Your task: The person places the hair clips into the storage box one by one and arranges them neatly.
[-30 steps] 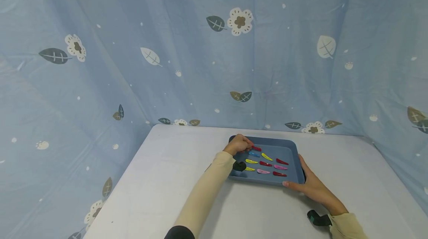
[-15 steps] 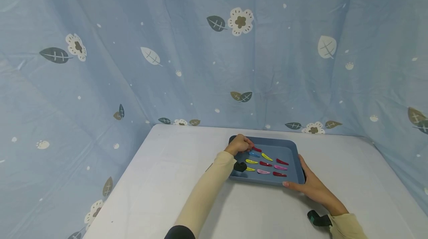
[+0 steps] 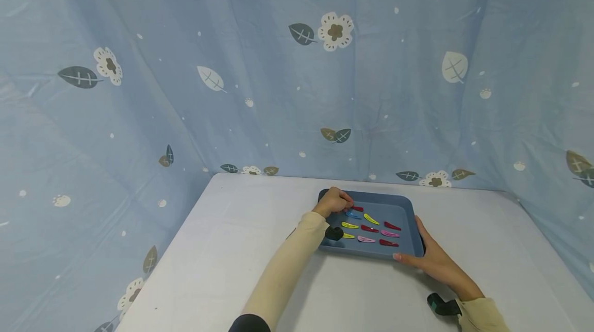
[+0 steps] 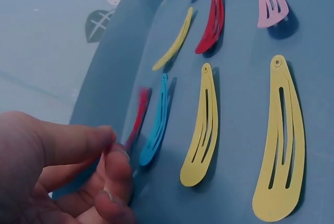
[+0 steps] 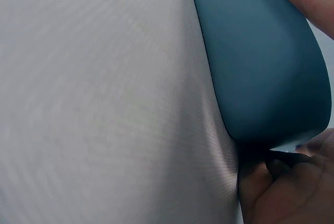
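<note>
A blue-grey tray (image 3: 403,218) holds several snap hair clips in loose rows. My left hand (image 3: 335,201) reaches over its far left part, pinching the near end of a red hair clip (image 3: 357,209). In the left wrist view this red hair clip (image 4: 139,114) is blurred, and the fingertips partly hide its end. Just beside it lies a blue hair clip (image 4: 155,125). My right hand (image 3: 433,260) grips the tray's near right corner, its thumb on the front side and its fingers around the right side. The right wrist view shows the tray's outer wall (image 5: 261,67) close up.
Yellow hair clips (image 4: 201,125), pink hair clips (image 3: 366,239) and dark red hair clips (image 3: 389,243) lie in the tray. Underneath is a white table (image 3: 223,249). A blue patterned curtain (image 3: 260,64) hangs along its back and left.
The red hair clip at my left fingertips has shifted very slightly. My right hand keeps its grip on the tray, and the other clips stay in place.
</note>
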Available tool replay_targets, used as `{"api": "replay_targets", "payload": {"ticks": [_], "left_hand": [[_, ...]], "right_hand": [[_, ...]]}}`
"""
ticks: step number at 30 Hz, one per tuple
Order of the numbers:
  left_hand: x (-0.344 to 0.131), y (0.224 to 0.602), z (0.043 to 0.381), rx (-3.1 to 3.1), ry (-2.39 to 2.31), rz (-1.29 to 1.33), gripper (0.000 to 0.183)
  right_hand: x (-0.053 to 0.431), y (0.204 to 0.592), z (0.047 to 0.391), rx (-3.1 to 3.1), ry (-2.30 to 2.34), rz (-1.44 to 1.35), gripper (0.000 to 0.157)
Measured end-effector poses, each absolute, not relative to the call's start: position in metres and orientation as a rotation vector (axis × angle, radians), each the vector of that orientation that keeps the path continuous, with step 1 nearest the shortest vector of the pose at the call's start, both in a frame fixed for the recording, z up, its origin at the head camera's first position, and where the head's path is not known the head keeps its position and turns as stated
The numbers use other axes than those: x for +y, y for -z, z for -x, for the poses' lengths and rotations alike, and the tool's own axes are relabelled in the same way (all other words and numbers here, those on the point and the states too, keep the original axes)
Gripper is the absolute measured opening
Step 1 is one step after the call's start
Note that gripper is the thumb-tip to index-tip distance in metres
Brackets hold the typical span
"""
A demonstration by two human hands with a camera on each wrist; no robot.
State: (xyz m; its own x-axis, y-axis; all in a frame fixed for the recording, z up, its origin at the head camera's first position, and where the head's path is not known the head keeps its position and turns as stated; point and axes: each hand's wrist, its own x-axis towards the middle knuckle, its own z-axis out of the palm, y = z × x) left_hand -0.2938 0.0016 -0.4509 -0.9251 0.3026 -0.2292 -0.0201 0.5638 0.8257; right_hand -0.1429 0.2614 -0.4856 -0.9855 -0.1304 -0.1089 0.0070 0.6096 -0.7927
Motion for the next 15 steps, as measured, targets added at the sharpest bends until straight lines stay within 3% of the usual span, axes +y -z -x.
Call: {"api": "replay_targets", "payload": {"ticks": [7,15], "left_hand": [[0.0,0.442,0.295,2.478,-1.325,-0.272,0.017],[-0.019,0.421,0.281,2.646,-1.371,-0.46,0.019]], "right_hand": [[0.27,0.481,0.144,2.637,1.301,0.081,0.117],[0.283,0.466,0.14,2.637,1.279,0.081,0.098]]}}
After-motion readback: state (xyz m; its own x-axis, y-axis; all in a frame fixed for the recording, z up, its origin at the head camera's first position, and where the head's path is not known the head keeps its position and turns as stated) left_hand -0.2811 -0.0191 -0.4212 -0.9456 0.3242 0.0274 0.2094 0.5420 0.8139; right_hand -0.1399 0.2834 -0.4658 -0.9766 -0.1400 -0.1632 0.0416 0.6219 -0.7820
